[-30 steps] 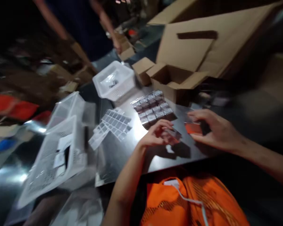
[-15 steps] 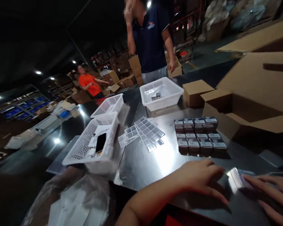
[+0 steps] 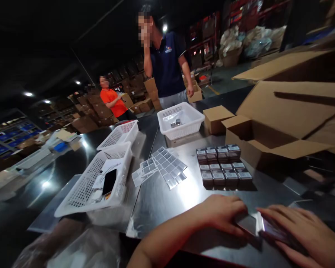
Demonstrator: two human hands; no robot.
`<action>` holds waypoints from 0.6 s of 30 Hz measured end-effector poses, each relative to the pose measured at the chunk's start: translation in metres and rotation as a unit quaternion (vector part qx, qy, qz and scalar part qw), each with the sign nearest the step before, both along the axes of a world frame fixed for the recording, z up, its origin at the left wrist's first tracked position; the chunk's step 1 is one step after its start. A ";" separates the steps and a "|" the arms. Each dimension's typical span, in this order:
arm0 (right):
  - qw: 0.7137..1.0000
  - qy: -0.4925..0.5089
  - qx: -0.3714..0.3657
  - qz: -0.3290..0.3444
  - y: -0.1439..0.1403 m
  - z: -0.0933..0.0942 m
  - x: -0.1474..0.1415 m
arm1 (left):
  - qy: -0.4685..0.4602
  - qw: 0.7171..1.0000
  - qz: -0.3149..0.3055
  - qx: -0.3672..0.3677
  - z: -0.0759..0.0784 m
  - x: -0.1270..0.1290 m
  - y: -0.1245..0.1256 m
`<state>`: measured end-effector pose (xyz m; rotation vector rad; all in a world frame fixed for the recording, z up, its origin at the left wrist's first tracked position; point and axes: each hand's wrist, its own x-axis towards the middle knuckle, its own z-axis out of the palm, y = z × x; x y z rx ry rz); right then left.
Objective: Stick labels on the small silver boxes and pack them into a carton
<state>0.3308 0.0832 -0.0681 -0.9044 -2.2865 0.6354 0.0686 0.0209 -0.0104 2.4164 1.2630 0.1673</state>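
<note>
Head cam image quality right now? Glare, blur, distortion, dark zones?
Head view: strong glare off the steel table below the label sheets; the ceiling and left background are nearly black apart from small spot lamps. Wide-angle stretch slants the cardboard box toward the right edge. The left hand and right hand on the small packet are dim and slightly soft; the stacked small boxes read sharp.

both hands (image 3: 257,223) press a small flat packet (image 3: 264,227) on the steel table (image 3: 167,201).
</note>
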 end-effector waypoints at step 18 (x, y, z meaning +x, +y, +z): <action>0.991 0.021 -0.120 0.054 -0.006 0.123 -0.071 | -0.509 0.811 0.284 -0.052 -0.040 -0.003 -0.003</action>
